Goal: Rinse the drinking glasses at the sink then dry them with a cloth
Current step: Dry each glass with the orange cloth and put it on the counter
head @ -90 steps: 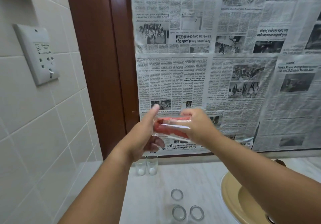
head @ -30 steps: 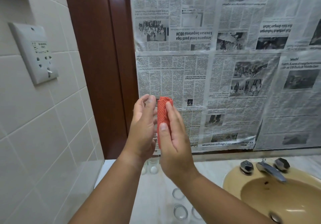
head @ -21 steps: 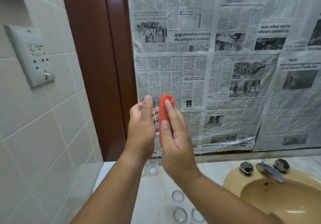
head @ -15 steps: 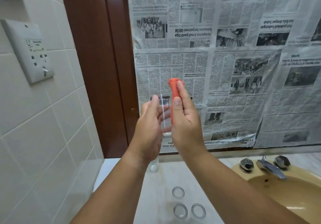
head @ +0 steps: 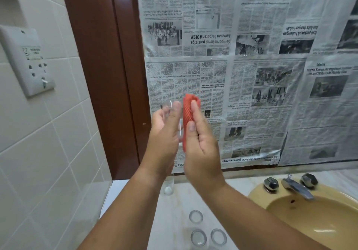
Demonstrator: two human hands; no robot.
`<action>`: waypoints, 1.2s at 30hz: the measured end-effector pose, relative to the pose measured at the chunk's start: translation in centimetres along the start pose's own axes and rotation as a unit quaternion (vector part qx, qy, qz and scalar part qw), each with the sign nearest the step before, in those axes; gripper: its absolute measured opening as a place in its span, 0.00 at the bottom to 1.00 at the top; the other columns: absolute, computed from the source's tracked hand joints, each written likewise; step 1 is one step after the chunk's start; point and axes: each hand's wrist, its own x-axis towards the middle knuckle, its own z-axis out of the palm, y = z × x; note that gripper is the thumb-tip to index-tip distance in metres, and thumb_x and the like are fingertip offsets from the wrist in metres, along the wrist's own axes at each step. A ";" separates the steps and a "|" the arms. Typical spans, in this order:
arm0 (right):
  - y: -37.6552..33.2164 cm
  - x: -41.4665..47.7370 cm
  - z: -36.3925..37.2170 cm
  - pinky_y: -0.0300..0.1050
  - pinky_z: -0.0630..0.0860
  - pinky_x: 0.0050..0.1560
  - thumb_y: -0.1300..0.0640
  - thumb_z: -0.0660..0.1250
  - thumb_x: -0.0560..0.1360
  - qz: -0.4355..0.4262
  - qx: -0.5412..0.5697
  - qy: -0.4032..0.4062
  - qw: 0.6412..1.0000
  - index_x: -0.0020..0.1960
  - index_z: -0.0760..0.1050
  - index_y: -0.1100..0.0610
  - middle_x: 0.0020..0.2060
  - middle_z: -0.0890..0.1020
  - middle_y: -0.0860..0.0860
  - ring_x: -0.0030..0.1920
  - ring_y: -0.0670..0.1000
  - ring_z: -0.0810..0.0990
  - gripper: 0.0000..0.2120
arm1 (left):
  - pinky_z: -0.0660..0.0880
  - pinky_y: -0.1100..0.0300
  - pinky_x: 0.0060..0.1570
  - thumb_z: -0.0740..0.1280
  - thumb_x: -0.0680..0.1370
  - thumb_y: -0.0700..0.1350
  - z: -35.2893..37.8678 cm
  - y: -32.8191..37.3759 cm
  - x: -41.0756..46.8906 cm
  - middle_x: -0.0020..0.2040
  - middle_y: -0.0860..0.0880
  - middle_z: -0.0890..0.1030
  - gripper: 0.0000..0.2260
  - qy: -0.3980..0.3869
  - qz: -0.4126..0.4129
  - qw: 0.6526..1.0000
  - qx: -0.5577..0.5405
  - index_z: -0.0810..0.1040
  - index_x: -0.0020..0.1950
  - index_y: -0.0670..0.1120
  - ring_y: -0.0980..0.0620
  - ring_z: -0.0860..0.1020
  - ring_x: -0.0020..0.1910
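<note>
Two hands close together at a glass (head: 168, 106).
Left hand (head: 164, 135) grips the glass; right hand (head: 202, 151) holds a red cloth (head: 188, 112) against its side.

We hold a clear drinking glass (head: 168, 106) up in our left hand (head: 164, 135), our right hand (head: 202, 145) pinching a folded orange-red mesh cloth (head: 188, 112) against its side; three more clear glasses (head: 196, 216) stand on the pale counter (head: 172, 222) below.

Glasses (head: 198, 237) dot counter (head: 174, 216); sink (head: 329, 220) unobstructed.
</note>
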 end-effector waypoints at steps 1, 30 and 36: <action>0.1 -1.1 0.1 0.47 0.62 0.81 0.54 0.56 0.87 -0.006 -0.016 -0.010 1.000 0.80 0.62 0.41 0.79 0.66 0.38 0.80 0.37 0.62 0.23 | 0.83 0.59 0.51 0.67 0.81 0.61 -0.1 0.1 0.1 0.62 0.49 0.83 0.25 0.014 0.003 1.000 0.011 0.67 0.73 0.49 0.54 0.86 0.58; -0.1 1.7 -0.6 0.39 0.69 0.74 0.56 0.57 0.88 -0.017 -0.035 0.040 0.998 0.81 0.63 0.42 0.73 0.69 0.36 0.73 0.34 0.69 0.23 | 0.83 0.57 0.51 0.55 0.86 0.64 0.0 -1.5 -0.1 0.61 0.46 0.86 0.24 -0.034 -0.011 0.999 0.025 0.77 0.70 0.50 0.48 0.86 0.59; 0.2 -1.8 0.5 0.33 0.64 0.74 0.57 0.57 0.87 -0.036 -0.056 -0.008 0.998 0.82 0.63 0.46 0.75 0.71 0.42 0.76 0.37 0.67 0.23 | 0.79 0.49 0.51 0.68 0.79 0.68 -0.8 -1.2 0.7 0.61 0.38 0.82 0.27 0.024 0.022 0.999 -0.005 0.70 0.70 0.54 0.48 0.81 0.51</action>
